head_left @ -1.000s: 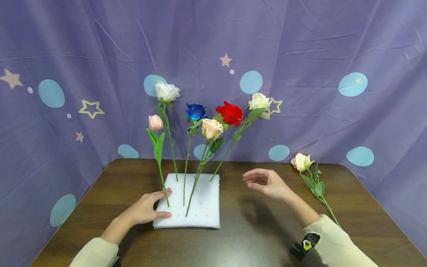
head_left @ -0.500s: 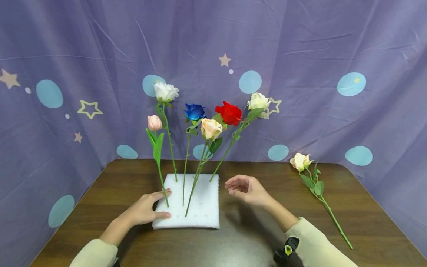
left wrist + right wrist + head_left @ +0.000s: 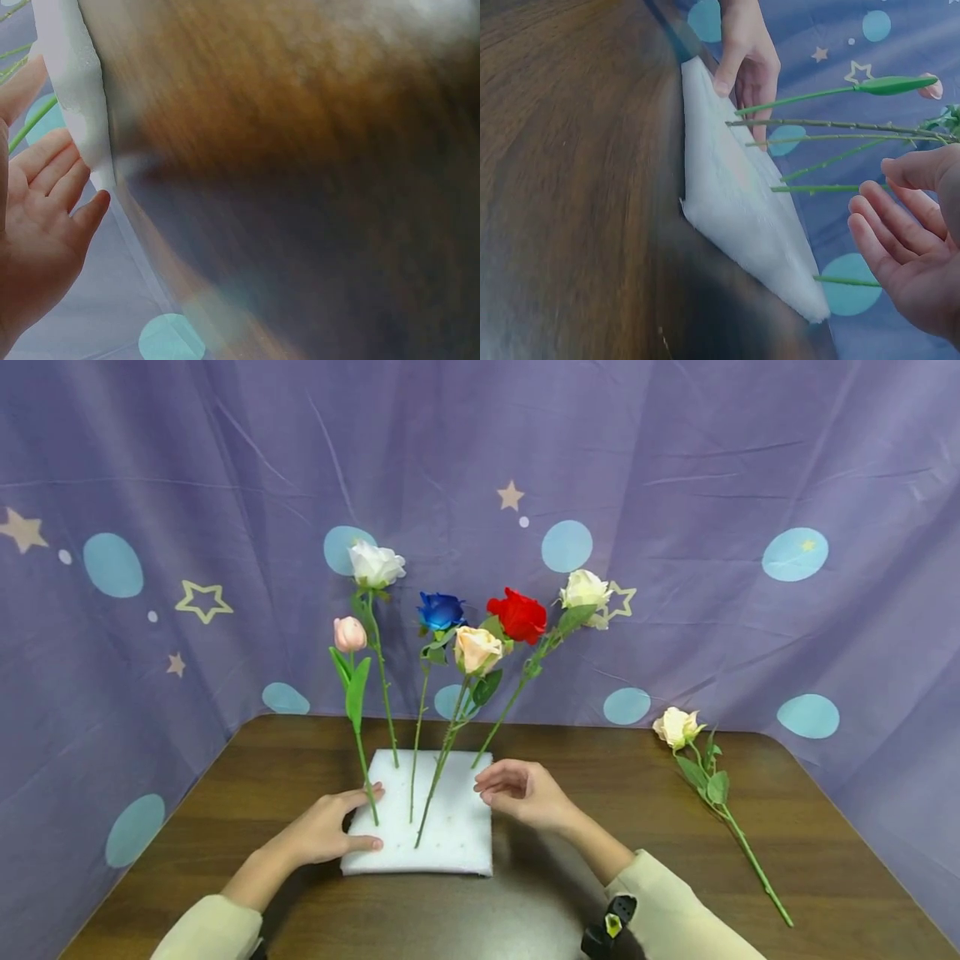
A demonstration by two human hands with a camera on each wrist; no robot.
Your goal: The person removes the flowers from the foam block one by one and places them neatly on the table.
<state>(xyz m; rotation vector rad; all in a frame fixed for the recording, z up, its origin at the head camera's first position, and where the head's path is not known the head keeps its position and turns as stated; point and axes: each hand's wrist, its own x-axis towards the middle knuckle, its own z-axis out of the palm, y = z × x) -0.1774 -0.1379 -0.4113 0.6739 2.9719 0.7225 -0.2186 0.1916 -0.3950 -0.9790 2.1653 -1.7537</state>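
Observation:
A white foam block lies on the table with several artificial flowers upright in it. These are a pink tulip, a white rose, a blue rose, a peach rose, a red rose and a cream rose leaning right. My left hand rests on the block's left side, thumb and fingers extended around the tulip stem's foot. Over the block's right edge hovers my right hand, fingers loosely bent and holding nothing; the right wrist view shows its palm near the stems.
Another cream rose lies on the brown wooden table at the right, its stem pointing toward the front. A purple curtain with stars and blue dots hangs behind the table.
My right hand has moved left, from over the table right of the foam block to the block's right edge. The left hand and the flowers have stayed put.

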